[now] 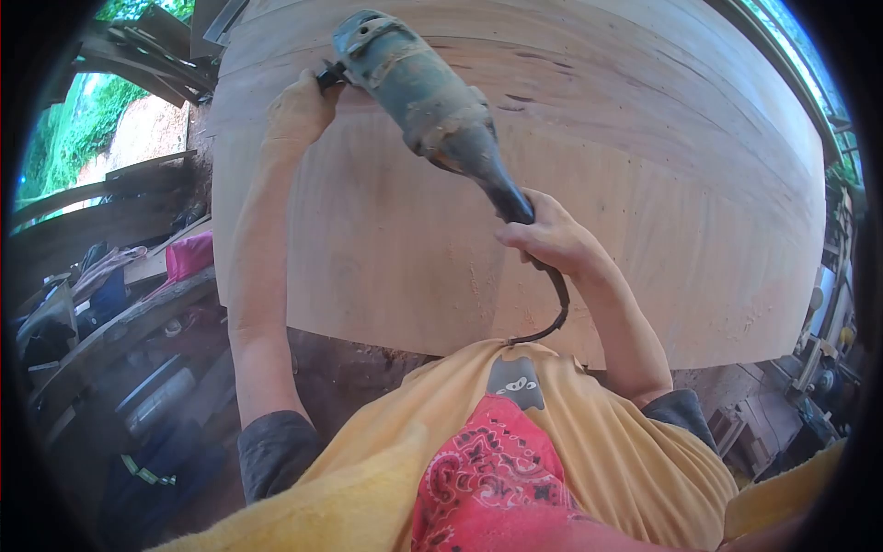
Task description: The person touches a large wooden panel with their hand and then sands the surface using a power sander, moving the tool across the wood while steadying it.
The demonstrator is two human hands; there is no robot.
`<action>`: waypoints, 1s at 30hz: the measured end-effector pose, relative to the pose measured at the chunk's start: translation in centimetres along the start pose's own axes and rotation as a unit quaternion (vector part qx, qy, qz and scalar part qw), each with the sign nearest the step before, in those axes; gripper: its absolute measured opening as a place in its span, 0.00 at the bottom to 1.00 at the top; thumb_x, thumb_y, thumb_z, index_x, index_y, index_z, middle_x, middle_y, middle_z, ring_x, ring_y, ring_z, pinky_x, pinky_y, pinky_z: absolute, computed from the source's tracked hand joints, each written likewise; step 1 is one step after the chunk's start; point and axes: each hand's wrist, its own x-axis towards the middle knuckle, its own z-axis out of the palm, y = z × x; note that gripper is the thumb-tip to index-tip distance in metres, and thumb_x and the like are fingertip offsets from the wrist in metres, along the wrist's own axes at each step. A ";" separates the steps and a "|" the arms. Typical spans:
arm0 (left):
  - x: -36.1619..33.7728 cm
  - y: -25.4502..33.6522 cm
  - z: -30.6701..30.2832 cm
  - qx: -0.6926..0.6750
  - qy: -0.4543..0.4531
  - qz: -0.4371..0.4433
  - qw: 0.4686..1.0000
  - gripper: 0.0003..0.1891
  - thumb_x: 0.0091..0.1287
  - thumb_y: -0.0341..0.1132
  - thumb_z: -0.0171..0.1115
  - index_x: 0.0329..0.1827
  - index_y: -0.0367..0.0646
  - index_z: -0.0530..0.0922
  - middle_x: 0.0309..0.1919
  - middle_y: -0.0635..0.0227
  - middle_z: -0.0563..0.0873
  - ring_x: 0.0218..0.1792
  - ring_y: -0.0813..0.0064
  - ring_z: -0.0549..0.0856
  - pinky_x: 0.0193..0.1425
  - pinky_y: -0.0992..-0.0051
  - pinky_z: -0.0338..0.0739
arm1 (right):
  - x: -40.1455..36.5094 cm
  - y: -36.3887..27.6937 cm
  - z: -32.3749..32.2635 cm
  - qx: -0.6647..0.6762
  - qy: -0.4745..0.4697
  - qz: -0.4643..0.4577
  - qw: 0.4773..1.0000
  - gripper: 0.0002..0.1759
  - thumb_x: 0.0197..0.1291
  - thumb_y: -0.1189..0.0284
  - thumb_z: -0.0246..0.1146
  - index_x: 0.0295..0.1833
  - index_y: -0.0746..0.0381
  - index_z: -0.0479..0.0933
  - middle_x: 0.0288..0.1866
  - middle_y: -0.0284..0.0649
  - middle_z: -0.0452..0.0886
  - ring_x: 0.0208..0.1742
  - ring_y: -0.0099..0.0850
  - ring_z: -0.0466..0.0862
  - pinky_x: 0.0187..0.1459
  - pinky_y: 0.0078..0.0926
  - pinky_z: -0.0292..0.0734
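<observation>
A dusty blue-grey angle grinder (418, 87) is held up against a large pale wooden board (681, 184) that stands upright in front of me. My left hand (299, 110) grips the grinder's side handle near its head at the top. My right hand (552, 239) is closed around the narrow rear end of the grinder, where the black power cord (556, 308) leaves and curls down toward my chest. The grinder's disc is hidden behind its body.
At the left stands a cluttered workbench (138, 313) with tools, cloths and a pink item (189, 253). Wooden beams (101, 207) and greenery are behind it. More tools lie at the lower right (819, 368). A yellow shirt and red bandana fill the bottom.
</observation>
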 end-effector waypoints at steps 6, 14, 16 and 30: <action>-2.6 12.2 0.6 -0.037 0.005 0.117 0.992 0.28 0.76 0.59 0.58 0.57 0.40 0.79 0.50 0.47 0.91 0.55 0.46 0.89 0.59 0.51 0.80 | -7.7 6.6 -5.6 0.081 0.070 0.022 0.994 0.23 0.50 0.62 0.71 0.48 0.64 0.76 0.31 0.31 0.75 0.25 0.22 0.77 0.27 0.24 0.73; -1.8 30.5 2.5 -0.067 0.002 0.247 0.967 0.24 0.75 0.53 0.58 0.56 0.39 0.80 0.48 0.46 0.91 0.53 0.47 0.90 0.58 0.51 0.82 | -15.4 15.4 -13.0 0.186 0.180 -0.001 0.966 0.23 0.54 0.67 0.71 0.54 0.67 0.76 0.29 0.31 0.75 0.22 0.22 0.77 0.25 0.23 0.73; -2.1 35.8 3.1 -0.114 0.027 0.297 0.948 0.19 0.73 0.46 0.58 0.52 0.39 0.81 0.45 0.46 0.91 0.49 0.46 0.91 0.55 0.51 0.84 | -17.2 17.0 -14.3 0.203 0.222 0.005 0.954 0.21 0.56 0.69 0.70 0.53 0.68 0.76 0.28 0.32 0.75 0.22 0.23 0.77 0.24 0.24 0.73; 6.7 30.7 3.7 -0.059 0.215 0.331 0.917 0.06 0.69 0.34 0.58 0.42 0.44 0.81 0.31 0.54 0.91 0.37 0.52 0.93 0.40 0.53 0.85 | -8.6 11.8 -12.1 0.155 0.246 -0.016 0.957 0.18 0.60 0.67 0.70 0.51 0.65 0.78 0.29 0.32 0.77 0.22 0.23 0.78 0.24 0.25 0.75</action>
